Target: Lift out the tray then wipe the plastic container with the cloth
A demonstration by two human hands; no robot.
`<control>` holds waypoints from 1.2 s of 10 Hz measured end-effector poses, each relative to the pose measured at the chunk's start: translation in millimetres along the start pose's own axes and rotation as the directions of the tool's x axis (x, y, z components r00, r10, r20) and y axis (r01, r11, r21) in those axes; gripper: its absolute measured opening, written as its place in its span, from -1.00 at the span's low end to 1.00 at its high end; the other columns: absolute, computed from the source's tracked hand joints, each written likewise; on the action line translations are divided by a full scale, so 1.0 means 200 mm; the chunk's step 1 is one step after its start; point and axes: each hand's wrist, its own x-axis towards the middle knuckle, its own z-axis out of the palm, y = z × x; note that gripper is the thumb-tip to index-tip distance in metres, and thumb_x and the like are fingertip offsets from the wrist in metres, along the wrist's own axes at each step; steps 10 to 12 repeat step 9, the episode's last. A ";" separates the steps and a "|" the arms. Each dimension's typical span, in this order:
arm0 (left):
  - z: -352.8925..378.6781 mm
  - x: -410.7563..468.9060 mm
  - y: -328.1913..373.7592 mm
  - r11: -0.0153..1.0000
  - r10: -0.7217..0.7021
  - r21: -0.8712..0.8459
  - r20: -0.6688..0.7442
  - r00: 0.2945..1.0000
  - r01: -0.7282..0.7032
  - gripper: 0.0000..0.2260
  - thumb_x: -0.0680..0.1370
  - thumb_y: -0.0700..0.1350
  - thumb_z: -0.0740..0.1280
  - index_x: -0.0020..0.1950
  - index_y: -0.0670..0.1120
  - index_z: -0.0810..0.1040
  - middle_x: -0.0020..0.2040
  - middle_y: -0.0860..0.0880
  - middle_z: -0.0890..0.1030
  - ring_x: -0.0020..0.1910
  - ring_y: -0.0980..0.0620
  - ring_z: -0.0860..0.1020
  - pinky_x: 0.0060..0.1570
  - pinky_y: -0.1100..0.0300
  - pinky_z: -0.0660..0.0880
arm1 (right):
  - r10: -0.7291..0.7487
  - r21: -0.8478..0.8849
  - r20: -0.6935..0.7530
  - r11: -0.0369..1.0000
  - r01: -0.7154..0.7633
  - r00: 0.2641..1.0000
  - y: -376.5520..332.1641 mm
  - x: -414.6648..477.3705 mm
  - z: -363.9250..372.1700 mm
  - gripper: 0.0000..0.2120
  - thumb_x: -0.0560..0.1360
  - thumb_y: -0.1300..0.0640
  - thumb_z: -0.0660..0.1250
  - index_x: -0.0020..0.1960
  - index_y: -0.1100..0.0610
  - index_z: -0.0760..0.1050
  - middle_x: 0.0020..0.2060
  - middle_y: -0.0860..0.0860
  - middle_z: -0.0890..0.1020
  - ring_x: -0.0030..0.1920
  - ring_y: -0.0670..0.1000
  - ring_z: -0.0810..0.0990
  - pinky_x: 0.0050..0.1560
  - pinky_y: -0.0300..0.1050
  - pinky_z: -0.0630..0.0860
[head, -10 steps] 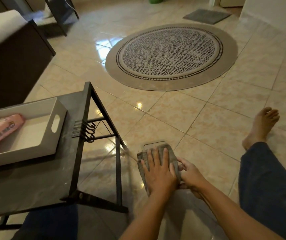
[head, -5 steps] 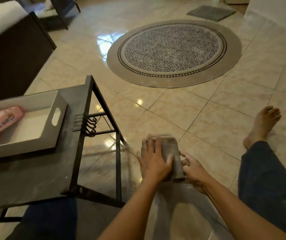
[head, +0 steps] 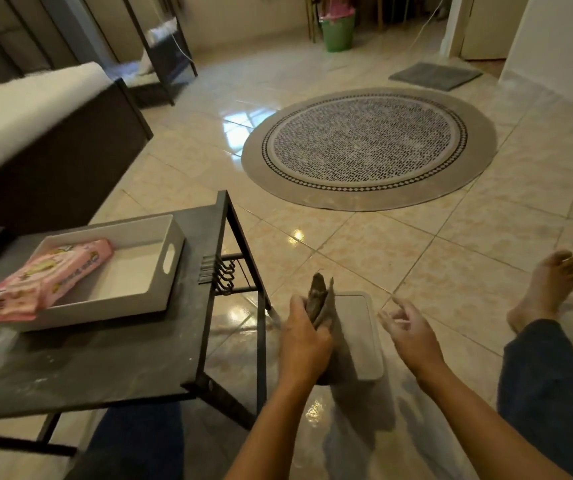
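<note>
A grey plastic container [head: 359, 336] lies on the tiled floor between my hands. My left hand [head: 304, 341] is shut on a bunched grey cloth [head: 319, 299], lifted off the container at its left edge. Just right of the container, my right hand [head: 408, 332] hovers with fingers spread, holding nothing. A white tray [head: 139, 271] with a cut-out handle rests on the dark side table [head: 111, 362] at the left and carries a pink packet [head: 46, 275].
Black metal table legs and hooks [head: 260, 323] stand close to the left of my left hand. My right leg and bare foot [head: 548, 289] stretch out on the right. A round patterned rug [head: 368, 147] lies ahead, a dark sofa [head: 35, 140] at far left.
The cloth was pressed flat on the container under my left hand; now it is bunched and lifted off. My right hand has let go of the container and moved right, opening.
</note>
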 end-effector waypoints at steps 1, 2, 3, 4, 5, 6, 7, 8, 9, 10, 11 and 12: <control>-0.19 -0.07 0.24 0.988 0.111 -0.105 -0.009 0.994 -0.112 -0.70 0.56 -0.13 0.39 0.22 0.01 0.37 0.03 0.08 0.53 -0.05 0.15 0.57 -0.23 0.30 0.52 | -0.177 0.351 0.266 0.933 0.076 0.948 -0.34 -0.07 -0.04 -0.38 0.55 0.00 0.30 0.53 -0.20 0.12 0.22 0.05 0.52 0.12 0.00 0.58 0.00 -0.11 0.55; -0.46 -0.11 0.41 0.965 0.191 -0.169 -0.080 0.978 -0.202 -0.62 0.52 -0.14 0.44 0.24 0.03 0.35 0.07 0.05 0.55 0.01 0.10 0.60 -0.18 0.25 0.58 | -0.430 0.483 0.368 0.846 0.226 0.824 -0.67 -0.14 -0.01 -0.27 0.52 0.24 0.38 0.47 -0.31 0.16 0.27 0.04 0.54 0.21 0.06 0.61 0.10 0.06 0.64; -0.78 -0.08 0.48 0.952 0.263 -0.098 -0.230 0.937 -0.291 -0.53 0.49 -0.17 0.48 0.27 0.04 0.31 0.08 0.05 0.55 0.05 0.07 0.60 -0.07 0.16 0.61 | -0.588 0.377 0.332 0.799 0.468 0.737 -0.99 -0.19 0.12 -0.32 0.47 0.37 0.38 0.42 -0.18 0.33 0.18 -0.07 0.58 0.16 -0.05 0.63 0.12 -0.09 0.61; -1.08 -0.01 0.46 0.958 0.275 0.022 -0.362 0.890 -0.287 -0.47 0.48 -0.20 0.49 0.31 0.05 0.28 0.03 0.06 0.54 0.04 0.02 0.59 -0.02 0.08 0.59 | -0.632 0.146 0.338 0.768 0.624 0.698 -1.25 -0.21 0.36 -0.51 0.40 0.28 0.43 0.29 -0.04 0.51 0.13 -0.01 0.62 0.11 0.00 0.59 0.15 -0.04 0.58; -1.33 0.07 0.39 0.963 0.265 0.174 -0.456 0.850 -0.207 -0.45 0.48 -0.25 0.48 0.35 0.00 0.29 0.06 -0.01 0.51 -0.01 0.02 0.53 -0.09 0.19 0.48 | -0.607 0.006 0.435 0.741 0.672 0.665 -1.41 -0.19 0.65 -0.57 0.39 0.25 0.48 0.24 0.06 0.58 0.19 0.06 0.59 0.18 0.07 0.55 0.17 -0.06 0.53; -1.51 0.17 0.29 0.950 0.252 0.287 -0.478 0.841 -0.121 -0.53 0.47 -0.27 0.48 0.28 -0.02 0.37 0.08 -0.08 0.55 -0.01 -0.02 0.52 -0.11 0.19 0.43 | -0.564 -0.078 0.496 0.729 0.680 0.661 -1.51 -0.17 0.89 -0.53 0.40 0.25 0.50 0.29 0.13 0.56 0.24 0.11 0.58 0.22 0.10 0.55 0.18 -0.10 0.49; -1.61 0.29 0.18 0.913 0.248 0.406 -0.449 0.859 -0.051 -0.69 0.46 -0.27 0.48 0.16 -0.09 0.54 0.17 -0.19 0.62 0.09 -0.12 0.56 0.02 0.14 0.43 | -0.490 -0.152 0.550 0.738 0.658 0.677 -1.56 -0.14 1.05 -0.52 0.41 0.25 0.51 0.31 0.16 0.54 0.24 0.14 0.59 0.22 0.12 0.57 0.25 -0.05 0.52; -1.63 0.38 0.12 0.865 0.223 0.501 -0.374 0.900 -0.006 -0.75 0.46 -0.25 0.49 0.11 -0.10 0.61 0.13 -0.18 0.64 -0.01 -0.04 0.54 -0.04 0.15 0.42 | -0.500 -0.191 0.532 0.716 0.672 0.684 -1.56 -0.13 1.08 -0.49 0.44 0.21 0.47 0.37 0.14 0.48 0.28 0.16 0.56 0.23 0.14 0.56 0.25 -0.01 0.52; -1.60 0.40 0.10 0.793 0.133 0.607 -0.250 0.959 0.048 -0.77 0.45 -0.19 0.50 0.10 -0.07 0.64 0.10 -0.14 0.64 -0.06 -0.01 0.49 -0.07 0.16 0.43 | -0.626 -0.042 0.390 0.721 0.692 0.676 -1.58 -0.13 0.96 -0.47 0.47 0.13 0.45 0.42 0.07 0.43 0.25 0.10 0.58 0.19 0.08 0.58 0.11 -0.10 0.52; -1.60 0.40 0.10 0.793 0.133 0.607 -0.250 0.959 0.048 -0.77 0.45 -0.19 0.50 0.10 -0.07 0.64 0.10 -0.14 0.64 -0.06 -0.01 0.49 -0.07 0.16 0.43 | -0.626 -0.042 0.390 0.721 0.692 0.676 -1.58 -0.13 0.96 -0.47 0.47 0.13 0.45 0.42 0.07 0.43 0.25 0.10 0.58 0.19 0.08 0.58 0.11 -0.10 0.52; -1.60 0.40 0.10 0.793 0.133 0.607 -0.250 0.959 0.048 -0.77 0.45 -0.19 0.50 0.10 -0.07 0.64 0.10 -0.14 0.64 -0.06 -0.01 0.49 -0.07 0.16 0.43 | -0.626 -0.042 0.390 0.721 0.692 0.676 -1.58 -0.13 0.96 -0.47 0.47 0.13 0.45 0.42 0.07 0.43 0.25 0.10 0.58 0.19 0.08 0.58 0.11 -0.10 0.52; -1.60 0.40 0.10 0.793 0.133 0.607 -0.250 0.959 0.048 -0.77 0.45 -0.19 0.50 0.10 -0.07 0.64 0.10 -0.14 0.64 -0.06 -0.01 0.49 -0.07 0.16 0.43 | -0.626 -0.042 0.390 0.721 0.692 0.676 -1.58 -0.13 0.96 -0.47 0.47 0.13 0.45 0.42 0.07 0.43 0.25 0.10 0.58 0.19 0.08 0.58 0.11 -0.10 0.52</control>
